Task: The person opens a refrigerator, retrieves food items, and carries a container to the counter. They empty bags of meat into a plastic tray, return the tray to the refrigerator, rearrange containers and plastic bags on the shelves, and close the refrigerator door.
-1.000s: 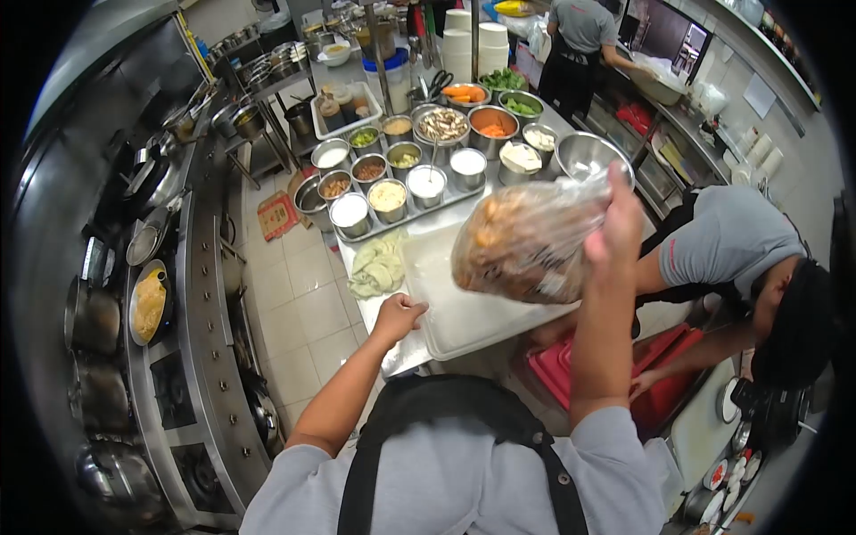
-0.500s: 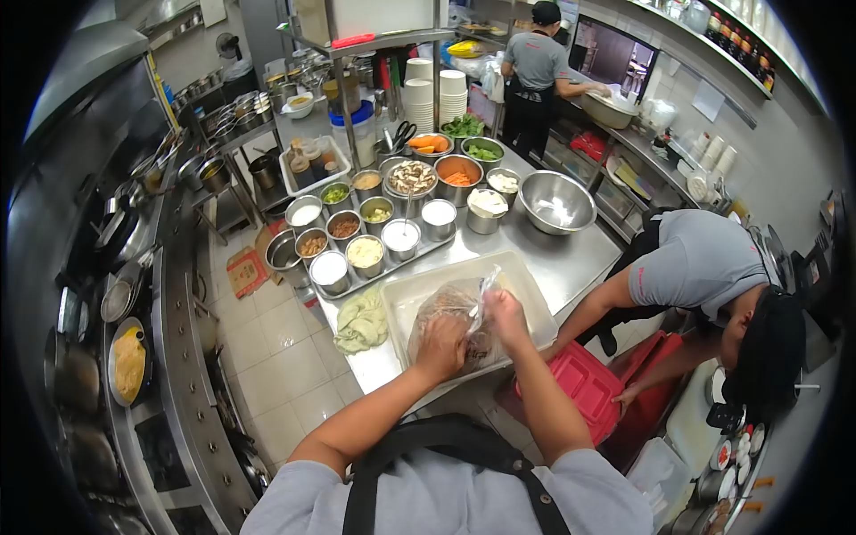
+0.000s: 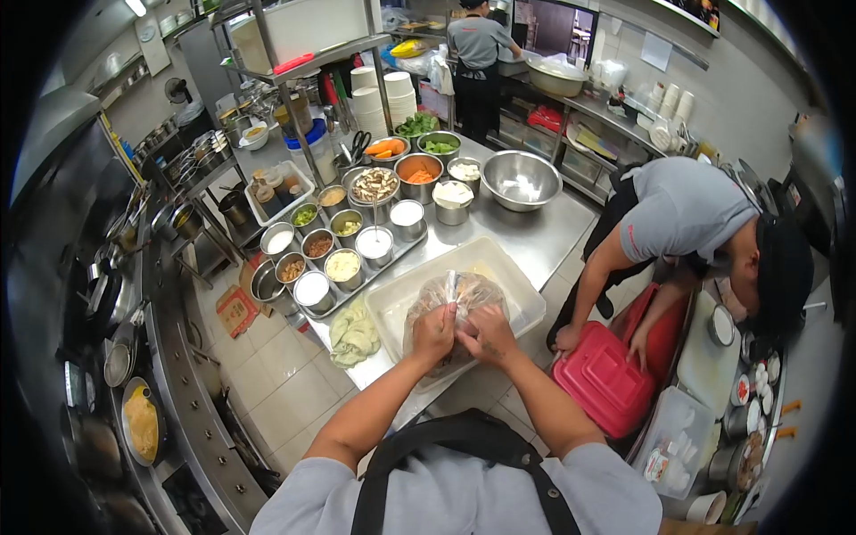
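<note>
A clear plastic bag (image 3: 455,292) with brownish contents rests in a white rectangular tub (image 3: 528,303) on the steel table. My left hand (image 3: 434,332) is closed on the bag's near left side, thumb pointing up. Beside it, my right hand (image 3: 487,333) is closed on the bag's right side, knuckles up. Both hands are close together over the near part of the tub. What exactly is inside the bag is blurred by the plastic. A crumpled pale green cloth (image 3: 354,332) lies just left of the tub.
Beyond the tub stand several metal containers of ingredients (image 3: 342,265) and a large steel bowl (image 3: 522,180). At my right a co-worker (image 3: 682,209) bends over a red lidded box (image 3: 604,379). A stove line (image 3: 178,374) runs along the left. Another person (image 3: 481,53) works at the back.
My right hand has come down from the bag's raised top to its side, next to my left. The co-worker's hands now press on the red lid. The view has shifted right.
</note>
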`<act>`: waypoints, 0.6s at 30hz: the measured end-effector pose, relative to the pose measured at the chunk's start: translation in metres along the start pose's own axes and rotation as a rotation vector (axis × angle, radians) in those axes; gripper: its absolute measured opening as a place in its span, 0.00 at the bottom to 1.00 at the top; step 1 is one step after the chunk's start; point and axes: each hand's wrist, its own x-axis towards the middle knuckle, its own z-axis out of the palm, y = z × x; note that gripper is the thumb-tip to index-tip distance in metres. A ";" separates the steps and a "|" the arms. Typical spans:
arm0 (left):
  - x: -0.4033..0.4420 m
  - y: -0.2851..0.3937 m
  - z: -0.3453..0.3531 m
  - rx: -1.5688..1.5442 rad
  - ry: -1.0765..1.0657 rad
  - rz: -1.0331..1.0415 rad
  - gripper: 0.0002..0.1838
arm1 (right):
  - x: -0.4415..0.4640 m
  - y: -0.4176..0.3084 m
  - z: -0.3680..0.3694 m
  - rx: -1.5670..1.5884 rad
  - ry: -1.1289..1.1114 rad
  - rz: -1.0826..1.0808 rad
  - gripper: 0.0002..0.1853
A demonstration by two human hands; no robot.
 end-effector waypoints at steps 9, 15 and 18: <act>0.001 0.002 -0.013 0.086 -0.104 0.224 0.22 | 0.024 0.020 -0.005 -0.045 0.257 0.493 0.08; 0.006 0.005 -0.025 0.171 -0.072 0.176 0.25 | 0.020 0.018 -0.019 -0.143 0.125 0.462 0.09; 0.003 0.011 -0.035 0.405 -0.001 0.149 0.17 | 0.012 0.011 -0.005 0.135 0.091 0.568 0.08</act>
